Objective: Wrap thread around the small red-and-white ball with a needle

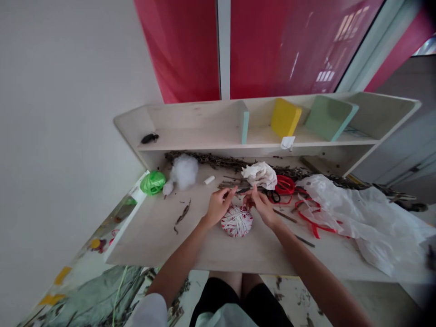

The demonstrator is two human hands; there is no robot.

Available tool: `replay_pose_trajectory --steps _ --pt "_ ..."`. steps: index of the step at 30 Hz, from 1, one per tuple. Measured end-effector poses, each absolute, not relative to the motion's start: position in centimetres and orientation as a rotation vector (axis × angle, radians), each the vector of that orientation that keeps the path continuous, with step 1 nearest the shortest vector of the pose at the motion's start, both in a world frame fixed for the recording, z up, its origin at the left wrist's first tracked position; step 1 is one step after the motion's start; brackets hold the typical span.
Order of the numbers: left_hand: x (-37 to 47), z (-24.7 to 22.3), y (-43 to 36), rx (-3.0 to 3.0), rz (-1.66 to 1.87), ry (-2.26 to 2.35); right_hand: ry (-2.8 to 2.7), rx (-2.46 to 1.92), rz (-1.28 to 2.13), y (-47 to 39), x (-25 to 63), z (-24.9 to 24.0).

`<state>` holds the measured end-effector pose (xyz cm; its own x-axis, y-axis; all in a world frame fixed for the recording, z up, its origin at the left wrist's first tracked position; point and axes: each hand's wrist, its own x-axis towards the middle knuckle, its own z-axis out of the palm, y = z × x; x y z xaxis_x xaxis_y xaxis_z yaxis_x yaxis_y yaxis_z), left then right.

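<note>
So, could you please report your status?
Left hand, right hand at far edge of bundle, grips unclear. Bundle wound white over red. White clump beyond, stick by right wrist.

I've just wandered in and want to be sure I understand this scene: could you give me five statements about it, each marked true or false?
1. The thread-wrapped bundle lies on the desk. True.
2. The green ball is at the right end of the desk. False: it is at the left end.
3. A yellow panel stands in the shelf. True.
4. The left hand is pressing on the white fluff. False: the fluff lies apart from that hand, beside the green ball.
5. Some red ribbon lies to the right of the right hand. True.
</note>
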<state>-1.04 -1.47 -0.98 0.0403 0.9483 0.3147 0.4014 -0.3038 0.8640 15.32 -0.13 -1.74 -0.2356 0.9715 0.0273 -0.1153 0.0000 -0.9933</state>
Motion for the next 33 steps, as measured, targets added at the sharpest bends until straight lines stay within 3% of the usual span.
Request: replay_pose_trajectory --steps 11,26,33 --pt "-0.7 -1.2 -1.7 1.886 1.322 1.326 -1.428 -1.068 1.203 -0.1 15.6 -2.0" --pt "-1.0 -1.3 -1.3 1.902 1.474 1.331 -1.230 -0.968 1.397 0.1 16.1 -2.2" --pt "-1.8 -1.4 -0.9 2.046 1.437 1.318 -1.353 -1.109 1.073 -0.2 16.3 -1.0"
